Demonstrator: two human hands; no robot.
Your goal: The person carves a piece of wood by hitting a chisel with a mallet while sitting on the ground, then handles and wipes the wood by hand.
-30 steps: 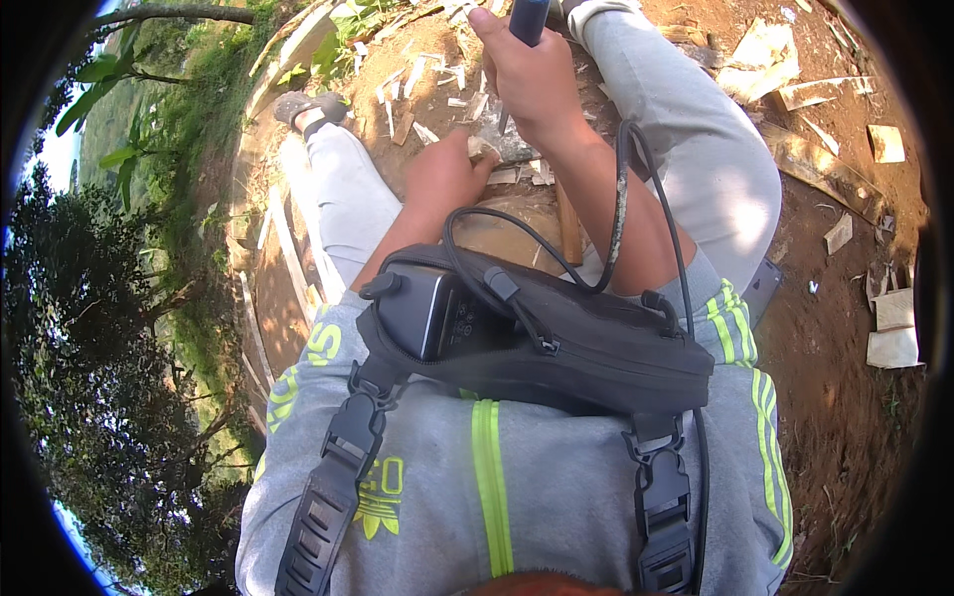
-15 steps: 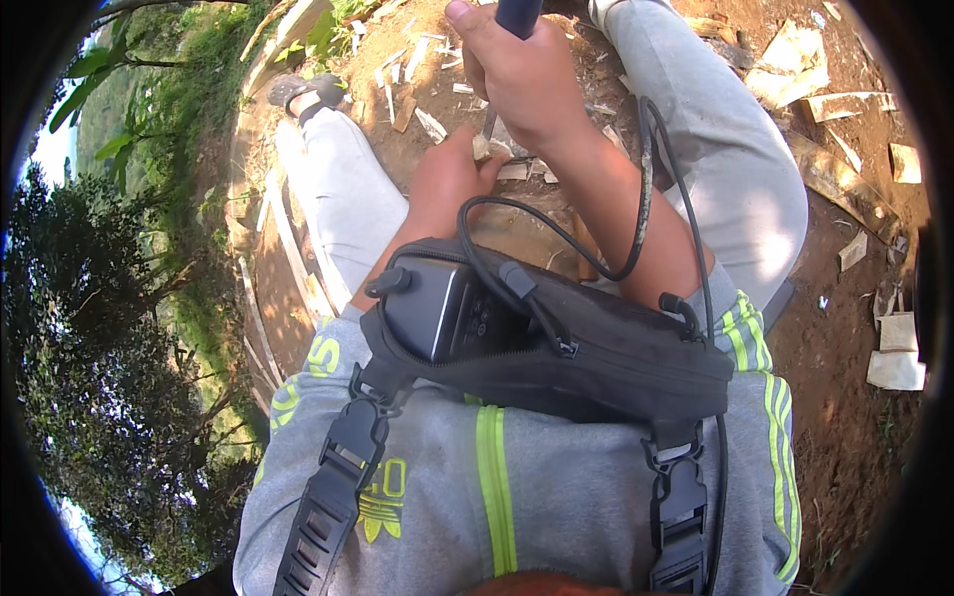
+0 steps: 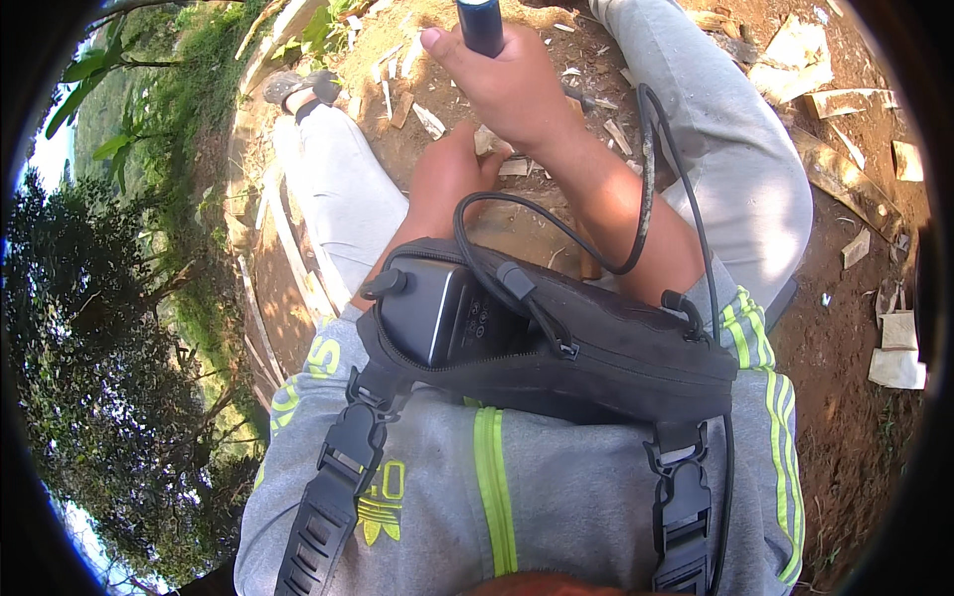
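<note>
My right hand [image 3: 522, 87] is wrapped round the dark blue cylindrical handle [image 3: 481, 28] of a tool, its thumb to the left of the handle. The handle's butt end faces up, and the tool's working end is hidden behind the hand. Just below and to the left, my left hand [image 3: 445, 177] is closed on a small pale wood piece [image 3: 486, 140]. Its fingers are partly hidden. On the ground right of my right hand lies a thin dark object [image 3: 590, 97]; its kind is unclear.
Wood chips [image 3: 429, 121] and offcuts [image 3: 792, 62] litter the brown dirt between and beside my legs. A black chest bag [image 3: 596, 348] holds a dark device, and a black cable [image 3: 646, 179] loops over my right forearm. Long wood strips [image 3: 288, 233] lie left; greenery [image 3: 119, 328] drops away beyond.
My right hand has shifted slightly lower and left, and the handle has tilted so its butt end shows. The narrow blade seen earlier by the wood piece is out of sight.
</note>
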